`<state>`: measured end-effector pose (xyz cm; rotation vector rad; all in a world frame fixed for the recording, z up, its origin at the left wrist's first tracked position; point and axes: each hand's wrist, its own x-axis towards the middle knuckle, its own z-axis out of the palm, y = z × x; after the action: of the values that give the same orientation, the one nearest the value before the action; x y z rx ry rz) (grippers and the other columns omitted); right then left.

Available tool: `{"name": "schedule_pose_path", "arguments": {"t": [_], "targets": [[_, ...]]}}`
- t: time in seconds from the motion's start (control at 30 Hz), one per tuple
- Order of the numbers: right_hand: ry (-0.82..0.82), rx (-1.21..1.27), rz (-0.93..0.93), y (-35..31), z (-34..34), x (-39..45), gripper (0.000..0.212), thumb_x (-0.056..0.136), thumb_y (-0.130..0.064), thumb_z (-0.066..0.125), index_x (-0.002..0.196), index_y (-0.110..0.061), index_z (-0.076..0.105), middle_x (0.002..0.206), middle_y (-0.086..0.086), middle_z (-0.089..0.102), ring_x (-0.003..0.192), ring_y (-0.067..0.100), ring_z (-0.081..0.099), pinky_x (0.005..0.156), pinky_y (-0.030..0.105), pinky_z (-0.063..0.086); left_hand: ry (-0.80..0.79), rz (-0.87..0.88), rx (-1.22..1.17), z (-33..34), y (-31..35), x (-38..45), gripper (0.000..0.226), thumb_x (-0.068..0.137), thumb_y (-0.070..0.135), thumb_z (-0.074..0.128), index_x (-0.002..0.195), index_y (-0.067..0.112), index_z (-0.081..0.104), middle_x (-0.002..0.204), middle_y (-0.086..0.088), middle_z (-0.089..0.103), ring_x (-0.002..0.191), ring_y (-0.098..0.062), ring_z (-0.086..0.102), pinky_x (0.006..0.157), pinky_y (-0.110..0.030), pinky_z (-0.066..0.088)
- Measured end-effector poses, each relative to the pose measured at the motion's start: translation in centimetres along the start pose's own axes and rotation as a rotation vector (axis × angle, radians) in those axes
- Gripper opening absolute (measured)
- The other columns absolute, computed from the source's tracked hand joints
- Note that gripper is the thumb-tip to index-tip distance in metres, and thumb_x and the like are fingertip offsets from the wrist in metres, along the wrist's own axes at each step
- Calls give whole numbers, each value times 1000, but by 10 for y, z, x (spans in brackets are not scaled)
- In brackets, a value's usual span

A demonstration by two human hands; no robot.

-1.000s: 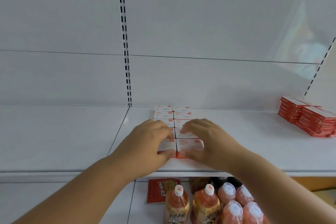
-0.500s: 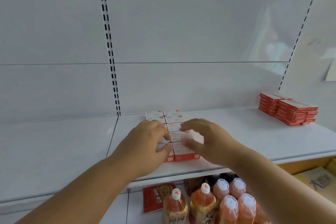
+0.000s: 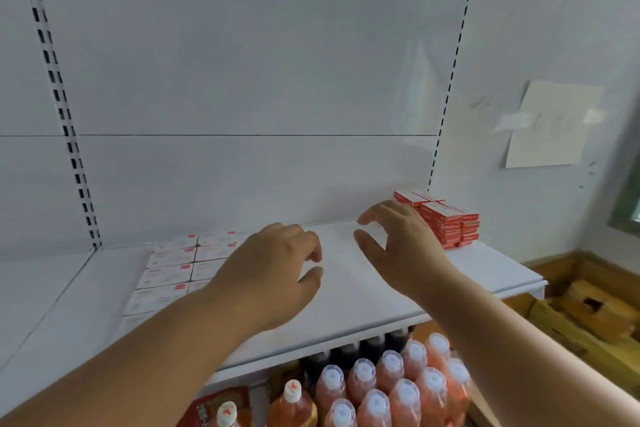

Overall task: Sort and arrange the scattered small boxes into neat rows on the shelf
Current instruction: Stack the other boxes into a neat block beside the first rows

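Head view: your left hand and right hand hover over the white metal shelf, fingers loosely curled, holding nothing. The small white-and-red cardboard boxes lie flat in two rows at left, long axes running left-right. The stacked red boxes at right could topple if your right hand knocks them.

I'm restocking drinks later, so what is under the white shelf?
Under the white shelf stand orange drink bottles with pale caps, dark bottles behind them, and a red packet to their left. The shelf board and forearms hide whatever lies farther back.
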<state>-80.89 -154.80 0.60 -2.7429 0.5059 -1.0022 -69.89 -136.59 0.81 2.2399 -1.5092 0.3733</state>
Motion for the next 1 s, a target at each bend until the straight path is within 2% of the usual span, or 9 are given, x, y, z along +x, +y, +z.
{"name": "schedule_pose_path", "arguments": {"t": [0.13, 0.23, 0.4, 0.53, 0.63, 0.73, 0.87, 0.93, 1.0], "targets": [[2, -33, 14, 74, -21, 15, 22, 90, -37, 61, 108, -24, 65, 115, -7, 61, 112, 16, 52, 90, 23, 35, 2, -14, -13, 41, 50, 47, 20, 96, 42, 47, 110, 33, 57, 108, 18, 57, 103, -4, 48, 89, -24, 45], [32, -14, 32, 127, -33, 28, 21, 85, -34, 66, 103, -23, 67, 111, -6, 62, 108, 20, 52, 83, 25, 35, -23, -55, -31, 71, 82, 80, 19, 96, 41, 46, 108, 33, 57, 107, 17, 57, 104, -4, 47, 90, -25, 45], [-58, -117, 164, 191, -42, 46, 41, 83, -55, 59, 116, -29, 59, 127, -2, 53, 121, 24, 43, 98, 35, 35, -8, -120, -54, 99, 129, 130, 14, 94, 35, 50, 101, 27, 59, 101, 12, 59, 95, -11, 52, 83, -30, 48], [-176, -116, 255, 218, -40, 52, 46, 87, -65, 47, 116, -29, 55, 118, 2, 58, 116, 26, 47, 95, 36, 39, 66, -373, -192, 119, 154, 174, 20, 94, 44, 51, 92, 25, 58, 91, 8, 63, 84, -17, 59, 71, -31, 47], [-221, -22, 273, 230, -38, 50, 33, 92, -57, 45, 107, -29, 55, 99, 2, 67, 107, 26, 49, 83, 35, 44, 2, -588, -262, 131, 161, 202, 38, 95, 55, 47, 78, 21, 55, 80, 4, 63, 77, -21, 60, 67, -30, 44], [-166, 14, 248, 235, -36, 47, 25, 93, -48, 47, 106, -30, 56, 99, 1, 66, 99, 25, 48, 77, 33, 40, -62, -682, -345, 138, 163, 212, 49, 92, 56, 54, 65, 15, 56, 64, 0, 61, 63, -23, 56, 63, -29, 42], [-129, 75, 220, 235, -38, 45, 22, 91, -35, 52, 110, -26, 57, 107, 0, 63, 101, 24, 48, 80, 32, 39, -20, -734, -451, 139, 164, 211, 38, 89, 46, 63, 66, 16, 57, 73, -4, 67, 63, -21, 57, 63, -29, 42], [-94, 129, 205, 233, -39, 43, 28, 88, -29, 57, 116, -25, 56, 111, 0, 60, 105, 23, 49, 83, 32, 41, 36, -753, -498, 138, 165, 207, 32, 88, 37, 65, 66, 15, 59, 72, -2, 67, 64, -19, 57, 63, -29, 43], [-73, 221, 211, 230, -38, 42, 39, 85, -19, 61, 123, -24, 54, 112, 1, 58, 102, 21, 52, 79, 28, 42, 116, -766, -585, 138, 166, 200, 13, 85, 28, 66, 76, 18, 64, 78, 0, 69, 72, -19, 64, 70, -32, 51]]}}
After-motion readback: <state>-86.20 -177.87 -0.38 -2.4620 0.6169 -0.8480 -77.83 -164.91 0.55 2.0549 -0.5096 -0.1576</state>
